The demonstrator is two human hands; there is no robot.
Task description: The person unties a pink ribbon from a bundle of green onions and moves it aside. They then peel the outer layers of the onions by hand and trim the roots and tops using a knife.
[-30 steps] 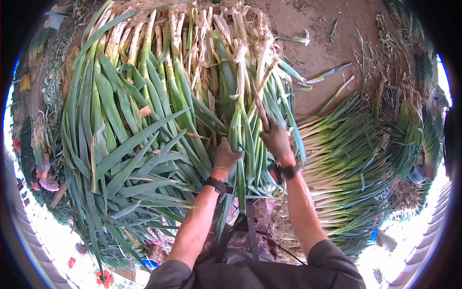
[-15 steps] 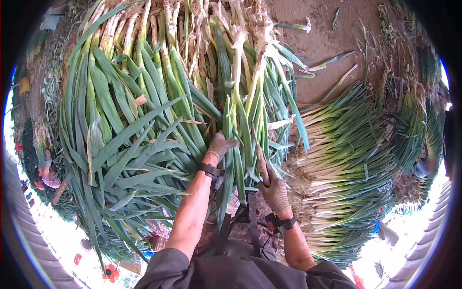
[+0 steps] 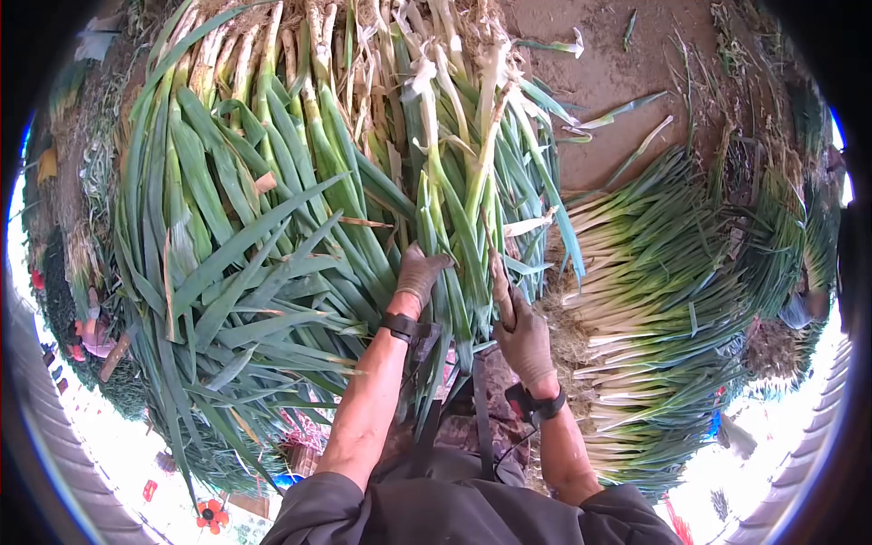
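Note:
My left hand [image 3: 420, 275] is closed round the green leaves of a few leeks [image 3: 434, 195], near the middle of a big heap. Their pale root ends point away from me. To its right, my gloved right hand [image 3: 527, 345] is wrapped round a narrow brown knife [image 3: 500, 291]. The knife points away from me, its thin tip against the leaves, and its grip is mostly hidden in my fingers. Both hands wear thin brownish gloves. A large heap of untrimmed leeks [image 3: 195, 200] spreads to the left, with long leaves hanging towards me.
On the right lies a neat row of cleaned leeks [image 3: 627, 318], white stalks towards me and green tops outward. Loose leaves [image 3: 627, 109] are scattered on the brown ground [image 3: 581, 82] beyond. More bundles [image 3: 772, 236] stand at the far right. Another person [image 3: 95, 336] is partly visible at far left.
My right hand and the knife have moved slightly forward, away from me. The root ends of the held leeks have swung a little to the left. My left hand has barely moved.

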